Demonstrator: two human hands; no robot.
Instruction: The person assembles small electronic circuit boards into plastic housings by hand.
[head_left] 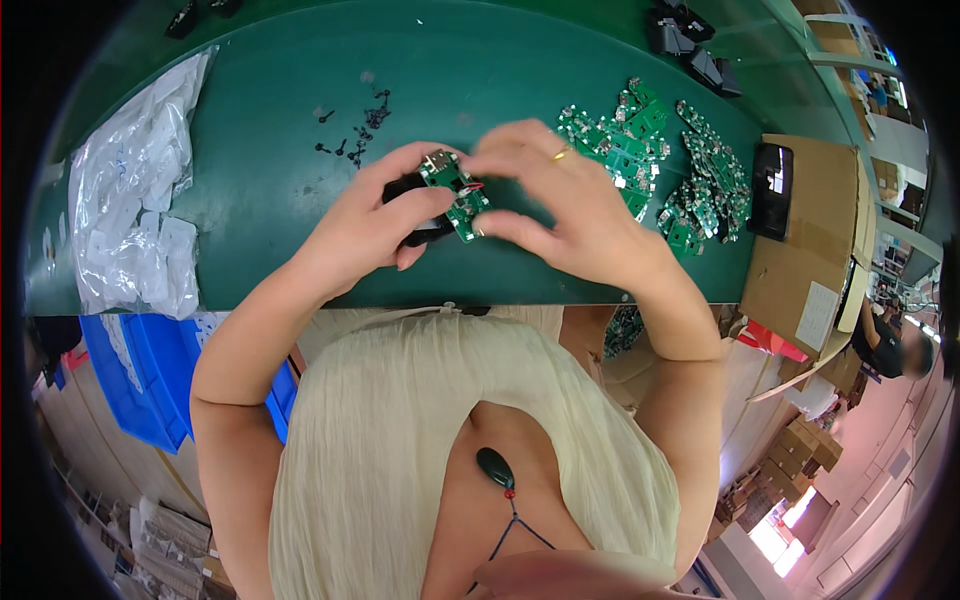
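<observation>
Near the middle of the table, my left hand [378, 210] is wrapped round a black plastic housing [428, 232], its thumb lying over a green circuit board [467, 215]. The board sits against the housing, tilted, with a silver connector at its top end and a short red wire near its middle. My right hand [560, 195] comes at the board from the other side. Its thumb is at the board's lower right edge and its slightly blurred fingers curl by the upper edge. What the fingertips underneath touch is hidden.
Small black parts [372, 120] lie scattered beyond my left hand. Piles of green circuit boards [630, 140] spread to the right, near a black device [771, 190] and a cardboard box [805, 240]. Clear plastic bags [140, 190] cover the left end; a blue bin [140, 380] stands below.
</observation>
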